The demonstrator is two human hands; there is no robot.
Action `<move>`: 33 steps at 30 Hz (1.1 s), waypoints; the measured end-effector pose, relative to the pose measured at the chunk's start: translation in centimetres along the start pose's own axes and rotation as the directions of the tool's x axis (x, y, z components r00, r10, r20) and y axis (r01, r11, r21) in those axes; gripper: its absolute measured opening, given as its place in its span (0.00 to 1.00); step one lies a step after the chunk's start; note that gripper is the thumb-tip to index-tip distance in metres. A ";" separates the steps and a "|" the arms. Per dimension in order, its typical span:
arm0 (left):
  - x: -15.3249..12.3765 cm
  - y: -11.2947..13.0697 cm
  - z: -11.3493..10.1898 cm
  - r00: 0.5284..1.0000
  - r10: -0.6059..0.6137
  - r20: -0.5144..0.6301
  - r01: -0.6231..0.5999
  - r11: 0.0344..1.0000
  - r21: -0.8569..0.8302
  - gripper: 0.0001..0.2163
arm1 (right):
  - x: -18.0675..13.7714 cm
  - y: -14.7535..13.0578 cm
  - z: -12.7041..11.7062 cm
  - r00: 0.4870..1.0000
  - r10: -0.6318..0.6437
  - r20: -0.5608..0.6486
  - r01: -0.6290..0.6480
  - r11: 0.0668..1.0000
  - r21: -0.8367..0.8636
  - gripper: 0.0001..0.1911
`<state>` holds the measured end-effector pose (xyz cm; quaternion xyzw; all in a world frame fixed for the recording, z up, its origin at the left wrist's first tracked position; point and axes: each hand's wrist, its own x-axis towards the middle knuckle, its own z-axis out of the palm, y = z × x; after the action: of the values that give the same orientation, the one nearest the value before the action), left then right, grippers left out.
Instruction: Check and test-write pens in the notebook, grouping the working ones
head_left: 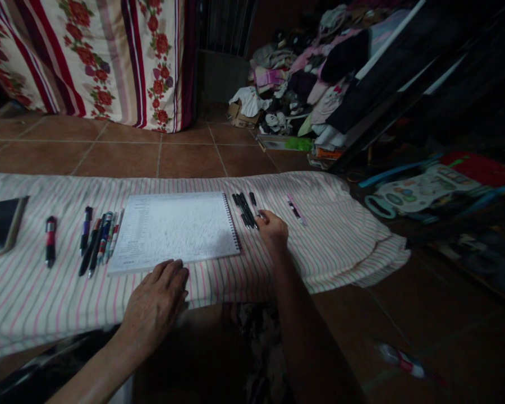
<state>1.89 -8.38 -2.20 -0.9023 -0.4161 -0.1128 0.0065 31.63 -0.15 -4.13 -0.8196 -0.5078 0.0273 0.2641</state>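
Note:
A spiral notebook (177, 227) lies open on the striped cloth, its page covered in faint writing. My left hand (157, 292) rests at the notebook's near edge, fingers laid flat and holding nothing. To the right of the spiral binding, several black pens (243, 210) lie side by side. My right hand (273, 229) is beside them, thumb and fingers closed on a dark pen (253, 198) whose top end shows beyond the fingertips. The rest of that pen is hidden by the hand.
Left of the notebook lie several pens (105, 235) and a red-and-black pen (50, 241), with a dark tablet-like object (0, 224) at the far left. A pink-and-black pen (295, 209) lies to the right. A bottle (404, 361) is on the tiled floor.

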 end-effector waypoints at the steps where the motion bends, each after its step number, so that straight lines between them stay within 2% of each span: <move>1: 0.0 0.0 0.0 1.000 0.001 -0.004 -0.001 1.000 -0.004 0.13 | 0.0 0.0 0.1 1.000 0.010 0.001 -0.010 1.000 -0.008 0.17; 10: 0.0 -0.1 0.1 1.000 0.000 0.000 0.000 1.000 -0.017 0.13 | -0.2 -0.2 0.3 1.000 0.010 -0.012 -0.010 1.000 -0.023 0.16; 21: 0.2 0.2 -0.2 0.998 -0.056 0.020 0.057 0.995 -0.077 0.12 | 0.1 0.3 1.2 0.996 -0.065 -0.067 0.071 0.994 0.085 0.17; 27: 0.3 0.2 0.0 0.996 -0.077 0.039 0.079 0.994 -0.071 0.13 | 0.0 0.0 1.1 0.998 -0.026 -0.062 0.030 0.998 0.051 0.18; 30: 0.3 0.2 -0.1 0.994 -0.098 0.037 0.102 0.990 -0.098 0.12 | -0.2 -0.6 1.0 0.993 -0.049 -0.111 0.055 0.998 0.045 0.18; 33: 0.4 0.2 -0.3 0.993 -0.116 0.022 0.118 0.981 -0.154 0.12 | -0.4 -1.8 1.1 0.973 -0.129 -0.191 0.143 0.988 0.060 0.18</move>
<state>2.23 -8.21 -1.84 -0.8748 -0.4582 -0.1391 -0.0730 29.56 0.60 -4.35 -0.7716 -0.5343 -0.0495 0.3416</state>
